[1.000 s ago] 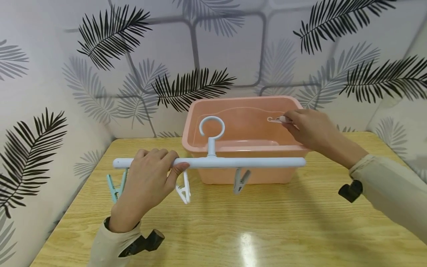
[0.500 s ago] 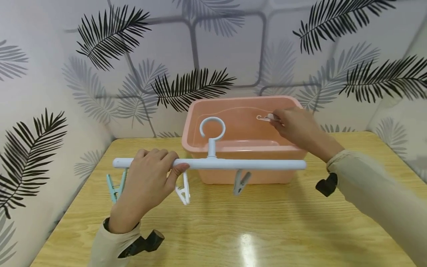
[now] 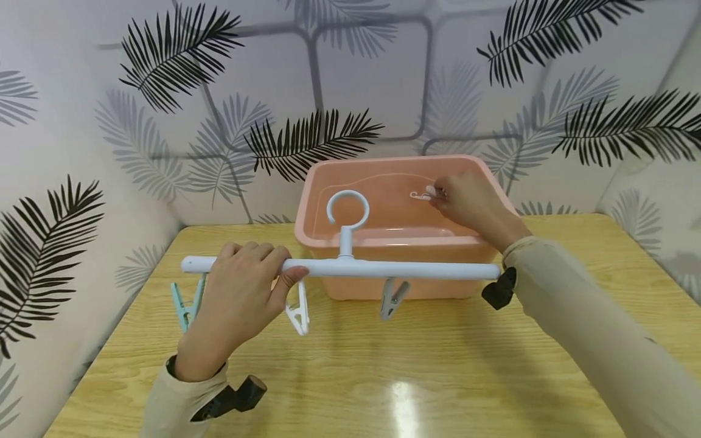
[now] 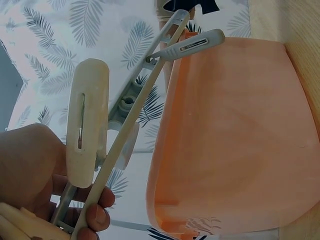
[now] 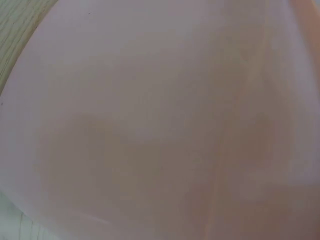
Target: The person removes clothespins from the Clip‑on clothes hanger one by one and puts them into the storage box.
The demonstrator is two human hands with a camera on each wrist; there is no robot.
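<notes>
My left hand (image 3: 238, 307) grips a pale blue clip hanger (image 3: 383, 268) left of its ring-shaped hook (image 3: 346, 193), holding it level in front of the pink basin. From the bar hang a teal clip (image 3: 186, 307), a white clip (image 3: 299, 315) and a grey clip (image 3: 392, 299). The left wrist view shows the hanger's hollow underside, the white clip (image 4: 87, 125) and the grey clip (image 4: 195, 45). Over the basin, my right hand (image 3: 465, 199) pinches a small pale pink clip (image 3: 421, 196) with a hooked end, partly hidden by the fingers. The right wrist view does not show that hand.
The pink basin (image 3: 378, 242) stands at the back of the wood-grain table (image 3: 350, 377), near a leaf-patterned wall covering (image 3: 372, 91). Its outer side (image 5: 150, 125) fills most of the right wrist view.
My right hand has moved left over the basin with the pale pink clip, towards the hanger's hook. My left hand and the hanger have stayed almost in place.
</notes>
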